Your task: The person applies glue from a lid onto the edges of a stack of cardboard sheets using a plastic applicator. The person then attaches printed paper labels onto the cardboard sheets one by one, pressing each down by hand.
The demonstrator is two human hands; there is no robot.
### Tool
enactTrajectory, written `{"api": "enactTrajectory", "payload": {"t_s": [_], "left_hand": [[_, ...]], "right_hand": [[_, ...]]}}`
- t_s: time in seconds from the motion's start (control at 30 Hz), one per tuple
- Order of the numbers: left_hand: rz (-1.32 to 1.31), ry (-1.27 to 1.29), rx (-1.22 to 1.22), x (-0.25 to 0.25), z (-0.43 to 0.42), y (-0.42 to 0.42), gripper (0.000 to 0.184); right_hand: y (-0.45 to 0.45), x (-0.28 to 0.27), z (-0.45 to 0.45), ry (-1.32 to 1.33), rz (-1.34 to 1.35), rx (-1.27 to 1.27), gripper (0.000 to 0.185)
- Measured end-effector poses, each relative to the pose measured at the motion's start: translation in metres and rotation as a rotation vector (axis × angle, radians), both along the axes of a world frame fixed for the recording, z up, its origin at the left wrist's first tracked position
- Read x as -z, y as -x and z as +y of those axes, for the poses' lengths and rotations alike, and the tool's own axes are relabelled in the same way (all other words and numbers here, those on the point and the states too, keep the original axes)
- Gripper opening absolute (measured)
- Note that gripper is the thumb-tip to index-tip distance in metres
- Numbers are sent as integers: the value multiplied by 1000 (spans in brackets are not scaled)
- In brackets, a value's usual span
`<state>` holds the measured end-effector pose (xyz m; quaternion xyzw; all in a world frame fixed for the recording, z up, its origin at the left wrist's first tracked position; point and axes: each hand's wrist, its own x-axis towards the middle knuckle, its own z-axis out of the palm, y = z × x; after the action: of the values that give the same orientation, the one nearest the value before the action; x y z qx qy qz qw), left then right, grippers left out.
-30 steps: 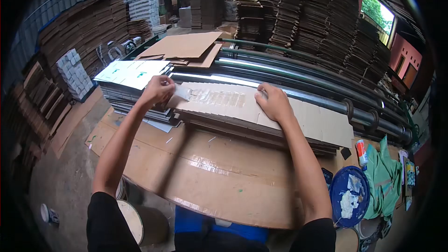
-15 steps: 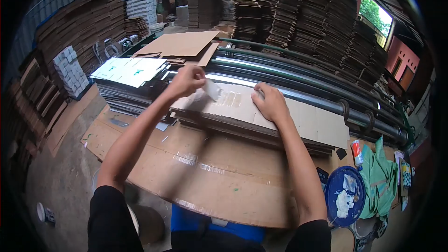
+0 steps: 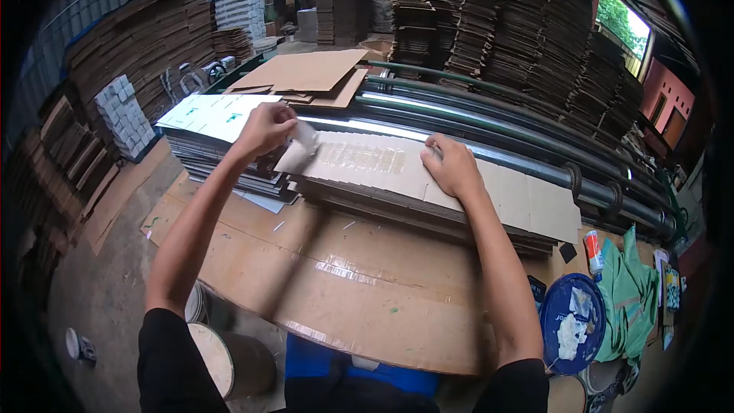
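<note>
My left hand (image 3: pixel 265 130) is closed on a pale flat piece (image 3: pixel 305 139), which is blurred by motion. It is over the left end of a stack of cardboard sheets (image 3: pixel 489 197) with overlapping, stepped edges. A shiny wet-looking smear (image 3: pixel 359 156) runs across the top sheets. My right hand (image 3: pixel 453 166) rests on the stack right of the smear, thumb and fingers bent but apart, with nothing visible in it.
White printed sheets (image 3: pixel 200 116) are piled to the left. Metal rollers (image 3: pixel 527 166) run behind the stack. At the right are a blue lid (image 3: pixel 552 329) bearing white paste, a green sack (image 3: pixel 623 291) and a red-and-white container (image 3: pixel 592 251). Buckets (image 3: pixel 212 359) stand below the cardboard-covered table (image 3: pixel 367 313).
My left hand has moved left with the pale piece, towards the stack's left end. The smear now shows over a longer stretch. My right hand stays at about the same place on the cardboard.
</note>
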<state>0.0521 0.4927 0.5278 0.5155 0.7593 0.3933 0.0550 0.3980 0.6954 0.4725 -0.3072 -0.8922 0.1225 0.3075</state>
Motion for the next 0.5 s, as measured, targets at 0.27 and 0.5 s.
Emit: {"api": "enactTrajectory", "payload": {"t_s": [0.27,0.5], "left_hand": [[-247,-68,315,-4,44,-105,18],[-361,-75,347,9,59,-127,14]], "right_hand": [[1,1,1,-7,6,4,34],[1,0,-1,4,8,10,34]]}}
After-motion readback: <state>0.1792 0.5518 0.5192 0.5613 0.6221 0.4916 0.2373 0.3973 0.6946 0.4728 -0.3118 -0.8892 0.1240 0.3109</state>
